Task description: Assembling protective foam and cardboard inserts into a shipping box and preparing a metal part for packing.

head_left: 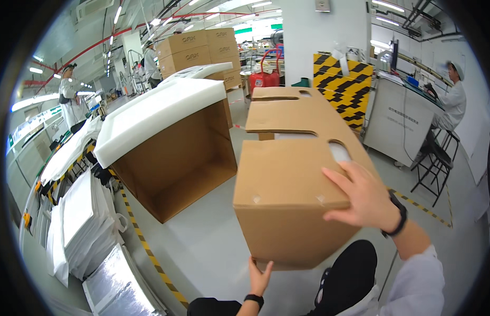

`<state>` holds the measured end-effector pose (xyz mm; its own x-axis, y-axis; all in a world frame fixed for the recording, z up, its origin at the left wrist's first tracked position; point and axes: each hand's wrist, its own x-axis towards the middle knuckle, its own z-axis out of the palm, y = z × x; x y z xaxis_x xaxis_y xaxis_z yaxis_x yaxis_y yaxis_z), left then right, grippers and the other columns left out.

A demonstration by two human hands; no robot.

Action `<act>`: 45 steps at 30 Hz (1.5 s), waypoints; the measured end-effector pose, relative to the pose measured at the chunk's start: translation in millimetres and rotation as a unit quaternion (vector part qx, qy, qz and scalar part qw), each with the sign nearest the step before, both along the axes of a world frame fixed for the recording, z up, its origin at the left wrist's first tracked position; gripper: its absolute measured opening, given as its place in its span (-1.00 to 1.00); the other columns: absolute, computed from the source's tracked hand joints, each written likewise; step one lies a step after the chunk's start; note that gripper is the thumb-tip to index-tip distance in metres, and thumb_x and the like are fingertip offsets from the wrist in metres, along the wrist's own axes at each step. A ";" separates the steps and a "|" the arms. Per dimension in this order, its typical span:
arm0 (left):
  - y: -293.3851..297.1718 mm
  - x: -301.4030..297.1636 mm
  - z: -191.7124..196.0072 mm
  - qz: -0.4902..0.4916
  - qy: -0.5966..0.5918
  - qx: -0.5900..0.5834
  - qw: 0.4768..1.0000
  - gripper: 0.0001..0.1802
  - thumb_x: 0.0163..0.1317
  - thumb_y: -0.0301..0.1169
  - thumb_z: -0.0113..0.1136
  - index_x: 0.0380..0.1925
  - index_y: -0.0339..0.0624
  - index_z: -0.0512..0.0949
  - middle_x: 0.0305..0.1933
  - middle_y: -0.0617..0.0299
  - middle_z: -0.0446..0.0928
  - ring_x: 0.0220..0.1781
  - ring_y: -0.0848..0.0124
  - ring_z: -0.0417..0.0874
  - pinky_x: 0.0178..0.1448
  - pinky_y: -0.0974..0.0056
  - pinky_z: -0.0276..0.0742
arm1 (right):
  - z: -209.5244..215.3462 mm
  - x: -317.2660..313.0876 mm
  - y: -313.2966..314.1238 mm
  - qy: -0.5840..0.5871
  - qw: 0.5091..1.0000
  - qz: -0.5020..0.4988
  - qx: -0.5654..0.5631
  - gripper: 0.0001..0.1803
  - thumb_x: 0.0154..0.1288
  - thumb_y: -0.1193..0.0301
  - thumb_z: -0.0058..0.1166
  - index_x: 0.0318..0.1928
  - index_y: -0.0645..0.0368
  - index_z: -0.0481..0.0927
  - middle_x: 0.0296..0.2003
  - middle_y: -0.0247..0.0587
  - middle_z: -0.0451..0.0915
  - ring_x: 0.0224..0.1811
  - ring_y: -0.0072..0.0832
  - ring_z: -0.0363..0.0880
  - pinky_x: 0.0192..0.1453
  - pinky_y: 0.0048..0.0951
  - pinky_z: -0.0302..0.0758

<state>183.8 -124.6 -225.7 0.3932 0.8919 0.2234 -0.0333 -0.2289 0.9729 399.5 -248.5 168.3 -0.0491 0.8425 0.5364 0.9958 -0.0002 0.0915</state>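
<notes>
Before me on the floor stands a closed brown cardboard box [289, 171], with a rounded cut-out at its top right and something white showing through. My left hand [259, 279] holds the box's lower front edge, its thumb and a finger showing against the front and the rest hidden. With fingers spread, my right hand [363, 197] lies open at the top right front corner. Behind it, further brown panels [292, 116] with similar cut-outs stretch away in line. At left, an empty open carton [176, 158] lies on its side, a white foam sheet [160, 118] draped over it.
White foam sheets [86, 216] and silvery flat packs [121, 284] are stacked at lower left beside yellow-black floor tape [144, 242]. Stacked cartons [197, 50], a red extinguisher [264, 79] and a striped board [342, 87] stand behind. A person [450, 100] sits at a bench [400, 116] on the right.
</notes>
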 end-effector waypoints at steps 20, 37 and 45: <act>33.3 -38.0 36.9 -0.042 0.383 -0.279 0.880 -0.49 0.24 -0.18 0.11 0.08 -0.29 0.35 -0.04 -0.05 0.53 0.04 0.19 0.52 0.08 0.16 0.43 | 52.4 -3.6 38.3 0.148 0.974 -0.068 -0.159 -0.15 -0.08 0.07 0.33 0.23 0.09 0.34 0.17 0.29 0.22 0.19 0.18 0.23 0.25 0.18 0.18; 96.8 -111.9 493.2 -0.300 0.412 -0.069 0.858 -0.51 0.28 -0.04 0.00 0.06 -0.14 0.42 -0.13 -0.04 0.60 -0.06 0.04 0.60 0.02 0.09 0.49 | -18.7 -11.1 -37.9 0.707 0.554 -0.439 -0.006 -0.26 0.12 0.22 0.16 0.20 0.37 0.16 0.25 0.27 0.10 0.33 0.08 0.05 0.35 -0.04 0.05; 83.9 -149.7 391.4 -0.148 0.596 -0.162 0.772 -0.36 0.12 0.08 0.02 -0.05 -0.27 0.50 -0.09 -0.18 0.56 0.01 -0.07 0.56 0.11 0.03 0.45 | -16.6 59.7 -22.7 0.991 0.129 -0.045 -0.002 -0.38 0.23 0.01 -0.15 0.13 0.24 0.34 0.10 0.10 0.39 0.14 0.06 0.34 0.18 0.09 0.27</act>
<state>34.1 -40.7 165.7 0.3446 0.6565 -0.6710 0.9260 -0.1206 0.3576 459.2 -271.2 151.7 0.1907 0.7920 -0.5800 -0.9392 -0.0247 -0.3425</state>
